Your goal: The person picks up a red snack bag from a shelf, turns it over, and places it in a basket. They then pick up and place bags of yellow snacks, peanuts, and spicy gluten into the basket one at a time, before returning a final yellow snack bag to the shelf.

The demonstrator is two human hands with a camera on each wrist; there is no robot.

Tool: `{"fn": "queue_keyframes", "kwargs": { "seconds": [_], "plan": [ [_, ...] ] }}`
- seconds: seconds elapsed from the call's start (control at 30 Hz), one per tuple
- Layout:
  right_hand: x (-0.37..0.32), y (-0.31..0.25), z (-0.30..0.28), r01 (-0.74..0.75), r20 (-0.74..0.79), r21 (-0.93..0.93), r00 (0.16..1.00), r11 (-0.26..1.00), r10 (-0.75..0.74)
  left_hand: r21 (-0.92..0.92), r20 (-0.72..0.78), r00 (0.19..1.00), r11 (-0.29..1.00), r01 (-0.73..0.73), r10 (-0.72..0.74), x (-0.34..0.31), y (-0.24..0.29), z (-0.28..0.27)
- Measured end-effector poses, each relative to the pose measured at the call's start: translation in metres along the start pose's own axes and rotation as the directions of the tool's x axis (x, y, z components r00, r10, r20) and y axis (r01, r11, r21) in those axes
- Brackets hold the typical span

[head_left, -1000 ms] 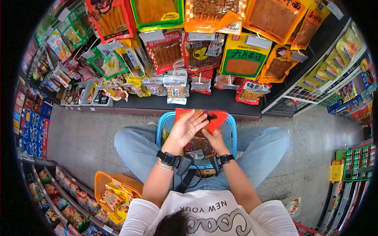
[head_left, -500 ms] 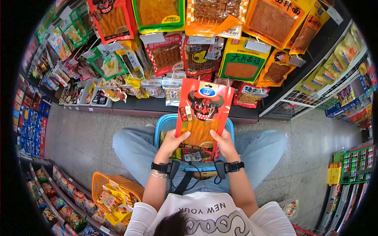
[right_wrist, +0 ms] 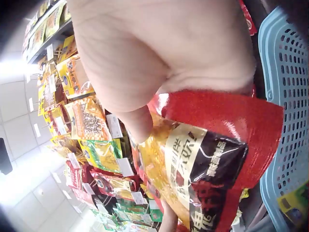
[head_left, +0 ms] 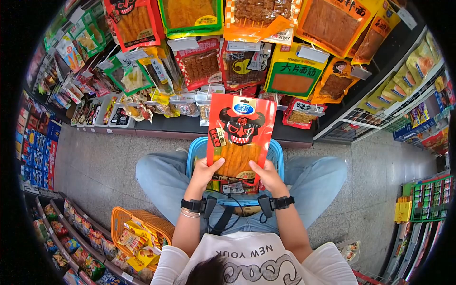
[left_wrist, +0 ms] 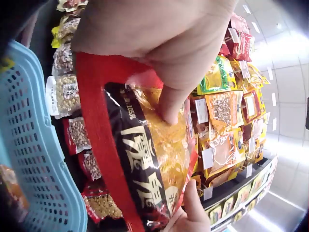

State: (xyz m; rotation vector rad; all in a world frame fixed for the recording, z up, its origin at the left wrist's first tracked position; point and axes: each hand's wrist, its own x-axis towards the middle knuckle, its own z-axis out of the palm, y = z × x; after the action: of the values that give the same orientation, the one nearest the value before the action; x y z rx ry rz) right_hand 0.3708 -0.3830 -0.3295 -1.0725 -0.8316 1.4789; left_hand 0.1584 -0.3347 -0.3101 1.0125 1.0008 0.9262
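Note:
A red snack packet (head_left: pixel 243 126) with a black horned face and a clear window over orange-brown strips is held up, its printed front towards the head camera. The left hand (head_left: pixel 203 174) grips its lower left edge, thumb on the front. On the opposite edge the right hand (head_left: pixel 269 175) pinches it the same way. Both wrist views show the packet's back, with a black label (left_wrist: pixel 130 145) and a clear panel; fingers behind it are partly hidden. Below lies a blue basket (head_left: pixel 191 159) between the person's knees, with several packets in it, mostly covered by the held one.
Hanging snack packets (head_left: pixel 294 71) fill the rack ahead, above a dark shelf ledge (head_left: pixel 166 133). An orange basket (head_left: pixel 118 223) of yellow packets stands at the lower left, beside tiered snack shelves (head_left: pixel 71 232). A wire rack (head_left: pixel 365 114) rises at the right.
One second ago the packet was tilted low over the blue basket, the left palm turned up. Both hands then raised it face-on by its lower edges; since then it has shifted slightly left.

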Motion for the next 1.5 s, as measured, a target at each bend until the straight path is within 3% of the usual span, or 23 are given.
{"fn": "queue_keyframes", "kwargs": {
  "seconds": [0.1, 0.2, 0.3, 0.37, 0.4, 0.43, 0.47, 0.53, 0.57, 0.6, 0.63, 0.67, 0.73, 0.77, 0.87, 1.0, 1.17, 1.27, 1.33, 1.43, 1.5],
  "plan": [
    [0.003, 0.002, 0.010, 0.054, -0.056, 0.095, 0.997, 0.994, -0.049, 0.097, 0.014, 0.999, 0.995, 0.031, -0.032, 0.006, 0.000, -0.001],
    [0.009, 0.009, 0.016, 0.104, -0.162, 0.008, 0.982, 0.995, -0.102, 0.314, -0.066, 0.971, 0.928, -0.200, 0.231, 0.021, -0.014, -0.001],
    [0.011, 0.005, 0.036, 0.266, -0.251, -0.092, 0.926, 0.960, -0.281, 0.782, -0.010, 0.848, 0.533, -0.324, 0.530, 0.018, -0.016, 0.006],
    [0.003, -0.002, 0.046, 0.211, -0.073, -0.164, 0.972, 0.964, -0.225, 0.294, 0.073, 0.950, 0.903, -0.312, 0.304, 0.002, 0.009, 0.035],
    [0.001, -0.002, 0.050, 0.187, 0.017, -0.202, 0.982, 0.962, -0.187, 0.010, 0.162, 0.965, 0.977, -0.212, 0.208, -0.004, 0.017, 0.046],
    [0.003, -0.002, 0.058, 0.354, 0.152, -0.330, 0.935, 0.875, -0.321, 0.104, 0.123, 0.936, 0.934, -0.342, 0.329, 0.003, 0.000, 0.044],
    [-0.002, -0.005, 0.062, 0.445, 0.187, -0.384, 0.896, 0.809, -0.404, 0.218, 0.007, 0.947, 0.924, -0.315, 0.321, 0.010, -0.011, 0.036],
    [-0.004, -0.012, 0.056, 0.475, 0.246, -0.535, 0.879, 0.699, -0.409, -0.100, -0.223, 0.949, 0.963, -0.251, 0.224, 0.008, 0.008, 0.037],
    [-0.002, -0.016, 0.051, 0.455, 0.193, -0.522, 0.887, 0.722, -0.419, -0.141, -0.236, 0.949, 0.958, -0.249, 0.211, 0.007, 0.013, 0.032],
    [0.000, -0.019, 0.046, 0.434, 0.139, -0.507, 0.894, 0.745, -0.426, -0.146, -0.192, 0.964, 0.966, -0.215, 0.185, 0.005, 0.016, 0.025],
    [0.002, -0.017, 0.042, 0.369, -0.014, -0.461, 0.906, 0.807, -0.422, -0.178, -0.163, 0.973, 0.965, -0.193, 0.165, 0.004, 0.015, 0.019],
    [0.003, -0.020, 0.036, 0.364, -0.066, -0.574, 0.872, 0.733, -0.484, -0.210, -0.134, 0.980, 0.963, -0.171, 0.145, 0.002, 0.013, 0.015],
    [0.005, -0.036, 0.037, 0.339, -0.196, -0.395, 0.877, 0.854, -0.439, -0.251, -0.085, 0.990, 0.959, -0.134, 0.116, 0.001, 0.007, 0.006],
    [0.010, -0.030, 0.036, 0.415, -0.238, -0.290, 0.841, 0.862, -0.485, -0.271, -0.059, 0.993, 0.956, -0.114, 0.102, 0.000, 0.005, 0.005],
    [0.013, -0.014, 0.012, 0.163, 0.008, -0.056, 0.987, 0.985, -0.163, -0.279, -0.006, 0.998, 0.959, -0.056, 0.057, -0.006, 0.007, 0.008],
    [0.005, -0.019, 0.014, 0.123, -0.018, -0.037, 0.992, 0.992, -0.124, -0.273, 0.085, 0.996, 0.962, 0.033, -0.011, -0.006, 0.009, 0.005],
    [-0.003, -0.037, 0.001, -0.015, 0.084, -0.052, 0.996, 0.999, 0.020, -0.141, 0.212, 0.977, 0.990, 0.011, 0.020, -0.007, 0.013, -0.001],
    [-0.005, -0.036, -0.007, 0.100, 0.239, -0.119, 0.969, 0.988, -0.069, -0.013, 0.313, 0.950, 1.000, -0.008, 0.011, -0.010, 0.025, 0.003],
    [-0.008, -0.028, -0.009, 0.038, 0.264, -0.114, 0.964, 0.993, -0.006, -0.025, 0.304, 0.952, 0.999, 0.046, -0.036, -0.005, 0.015, 0.002],
    [-0.007, -0.022, 0.000, 0.112, 0.130, -0.122, 0.987, 0.986, -0.096, -0.051, 0.229, 0.972, 0.997, 0.062, -0.049, 0.004, 0.012, 0.004],
    [-0.005, -0.020, 0.009, 0.172, 0.026, -0.155, 0.985, 0.973, -0.170, -0.059, 0.102, 0.990, 0.994, -0.091, 0.097, 0.013, 0.010, 0.011]
  ]
}}
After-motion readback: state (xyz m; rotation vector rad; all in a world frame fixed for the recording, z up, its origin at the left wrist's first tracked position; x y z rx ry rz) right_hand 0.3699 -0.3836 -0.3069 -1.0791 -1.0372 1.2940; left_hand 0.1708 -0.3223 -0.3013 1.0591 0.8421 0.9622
